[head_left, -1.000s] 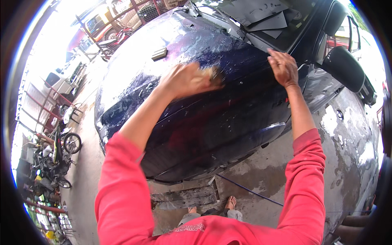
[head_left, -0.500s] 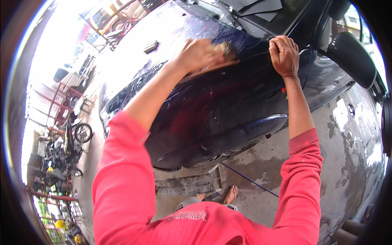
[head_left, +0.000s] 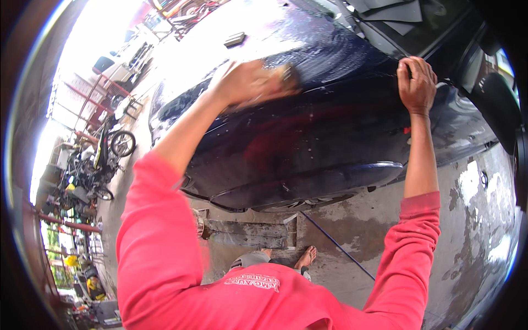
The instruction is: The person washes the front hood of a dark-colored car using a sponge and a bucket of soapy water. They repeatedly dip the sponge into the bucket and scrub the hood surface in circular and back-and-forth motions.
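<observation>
Hand, left (head_left: pixel 247 82): one, blurred, curled round a brown pad (head_left: pixel 288 78). Your finger spacing is too smeared to tell. Pad located at the near side of the bonnet (head_left: pixel 330 59); firmness of contact, not readable.

"And the other?"

"Right hand (head_left: pixel 418 82): one, fingers close together, bent down at the bonnet's rear corner, near the windscreen. Your palm side is hidden, so I cannot tell whether you grip or merely lean. No tool visible in it."

"Progress, for your record?"

"Judged part-way. Pale wet arcs beside your pad suggest rubbing already done there; the film lying on it suggests that stretch is unfinished. Far side: lost in glare, state unknown. Near fender (head_left: pixel 313 137): scattered drops only, seemingly little worked."

"Materials, outward from you?"

"Pad: blocky, texture blurred. Small block (head_left: pixel 235 39): oblong, pale-topped, lying on the bonnet beyond your left hand, apart from it. Bodywork: dark blue, glossy, curved, with a dull red reflection. Sheets (head_left: pixel 404 15): grey, flat, straight-edged, over the windscreen. Cord (head_left: pixel 336 243): thin, dark blue, laid across the floor. Floor (head_left: pixel 467 179): concrete, blotched wet and dry. Motorcycle (head_left: pixel 123 144): round-wheeled, well off to your left."
</observation>
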Demonstrator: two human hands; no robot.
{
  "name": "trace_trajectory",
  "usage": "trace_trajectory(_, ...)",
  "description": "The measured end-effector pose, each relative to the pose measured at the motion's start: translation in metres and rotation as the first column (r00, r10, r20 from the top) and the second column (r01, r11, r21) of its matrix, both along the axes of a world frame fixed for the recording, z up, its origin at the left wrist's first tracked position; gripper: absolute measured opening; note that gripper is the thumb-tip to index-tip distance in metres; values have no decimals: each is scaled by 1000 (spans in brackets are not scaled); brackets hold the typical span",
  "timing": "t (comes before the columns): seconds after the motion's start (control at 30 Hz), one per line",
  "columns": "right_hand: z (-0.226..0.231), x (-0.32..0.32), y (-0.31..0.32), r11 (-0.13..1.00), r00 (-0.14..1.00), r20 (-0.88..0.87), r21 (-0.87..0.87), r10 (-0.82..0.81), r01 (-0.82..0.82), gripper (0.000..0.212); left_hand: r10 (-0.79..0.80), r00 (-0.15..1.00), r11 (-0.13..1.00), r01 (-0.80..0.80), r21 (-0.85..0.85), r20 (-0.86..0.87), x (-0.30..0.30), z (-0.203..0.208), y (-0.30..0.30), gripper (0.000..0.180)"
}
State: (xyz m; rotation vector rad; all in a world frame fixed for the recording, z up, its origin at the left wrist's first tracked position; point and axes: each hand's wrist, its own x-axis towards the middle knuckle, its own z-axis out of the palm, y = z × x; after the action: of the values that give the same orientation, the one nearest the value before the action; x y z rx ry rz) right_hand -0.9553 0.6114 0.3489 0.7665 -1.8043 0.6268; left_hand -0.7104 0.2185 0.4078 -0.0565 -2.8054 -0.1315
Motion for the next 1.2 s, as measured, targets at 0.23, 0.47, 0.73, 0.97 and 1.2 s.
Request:
trace_trajectory(0.23, -11, -15, 1, 1000, 1000, 12, -20, -9, 9, 13, -57, 995, 998, 54, -31, -84, -7, 13, -43, 46)
trace_trajectory(0.47, 5, 4, -17, 992, 968, 220, -15, -121, 127, 21, -104, 994, 992, 107, 62, -47, 43, -4, -58, 61)
trace_trajectory(0.73, -6, 24, -61, 975, 968, 120, 41, -223, 219, 39, -160, 985, 980, 165, 108, -59, -8, 9, -77, 70)
trace_trajectory(0.97, -9, 8, -51, 956, 946, 152, 101, -288, 275, 30, -324, 940, 932, 337, 138, -104, -74, 14, -112, 73)
trace_trajectory(1.2, -11, 10, -47, 973, 966, 127, 60, -227, 221, 25, -179, 984, 984, 179, 2, 15, 111, -13, -156, 51)
